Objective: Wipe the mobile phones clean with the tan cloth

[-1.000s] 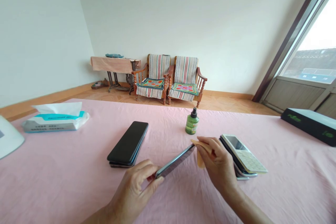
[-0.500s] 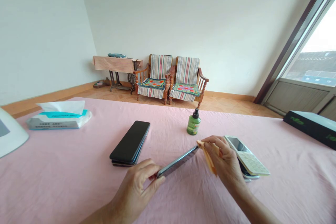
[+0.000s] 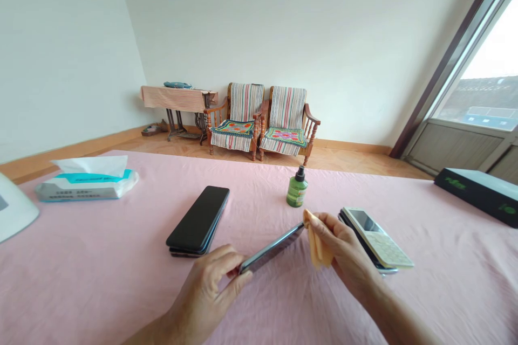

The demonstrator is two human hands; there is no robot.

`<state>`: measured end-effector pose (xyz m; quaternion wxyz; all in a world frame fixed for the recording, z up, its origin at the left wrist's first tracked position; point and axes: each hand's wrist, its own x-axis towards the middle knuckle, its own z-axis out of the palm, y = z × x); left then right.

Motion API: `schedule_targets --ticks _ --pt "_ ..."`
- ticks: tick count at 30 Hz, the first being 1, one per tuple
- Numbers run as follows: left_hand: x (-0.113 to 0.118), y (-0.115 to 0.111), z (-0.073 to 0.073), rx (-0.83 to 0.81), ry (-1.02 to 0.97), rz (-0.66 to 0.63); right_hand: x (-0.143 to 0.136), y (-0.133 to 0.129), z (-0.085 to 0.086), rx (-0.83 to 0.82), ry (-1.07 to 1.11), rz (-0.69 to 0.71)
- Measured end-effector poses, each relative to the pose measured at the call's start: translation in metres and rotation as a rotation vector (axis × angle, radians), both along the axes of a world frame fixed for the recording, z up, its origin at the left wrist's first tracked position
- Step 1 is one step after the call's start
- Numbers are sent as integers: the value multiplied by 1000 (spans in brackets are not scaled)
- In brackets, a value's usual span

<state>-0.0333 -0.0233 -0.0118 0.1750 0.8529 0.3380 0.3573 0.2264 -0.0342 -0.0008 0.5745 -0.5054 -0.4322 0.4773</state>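
Note:
My left hand (image 3: 214, 285) pinches the near end of a smartphone (image 3: 273, 249), which is held tilted above the pink cloth with its edge towards me. At the phone's far end, my right hand (image 3: 338, 240) is closed on a yellow-orange cloth (image 3: 319, 248); the cloth touches the phone's corner and its loose part hangs down. To the left of the held phone lies a stack of dark phones (image 3: 199, 218). Beside my right wrist is another stack, topped by a white phone (image 3: 378, 237) with a patterned part, partly covered by my hand and forearm.
A green spray bottle (image 3: 297, 187) stands beyond the held phone. A tissue pack (image 3: 87, 180) and a white rounded object (image 3: 16, 210) are on the left. On the right is a black box (image 3: 475, 194). Two wooden chairs (image 3: 283, 118) stand against the wall.
My right hand has turned slightly, so its cloth now bunches up at the phone's far corner and hangs lower. The left hand still grips the phone. The view has shifted a little.

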Motion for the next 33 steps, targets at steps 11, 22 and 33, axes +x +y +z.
schedule_targets --ticks 11,22,33 --pt "0 0 2 -4 -13 -1 1 1 6 1 -37 -66" --pt "0 1 1 5 -9 -6 14 3 4 216 -761 -501" --pt "-1 -1 2 25 5 -6 -14 -2 -5 624 -832 -244"
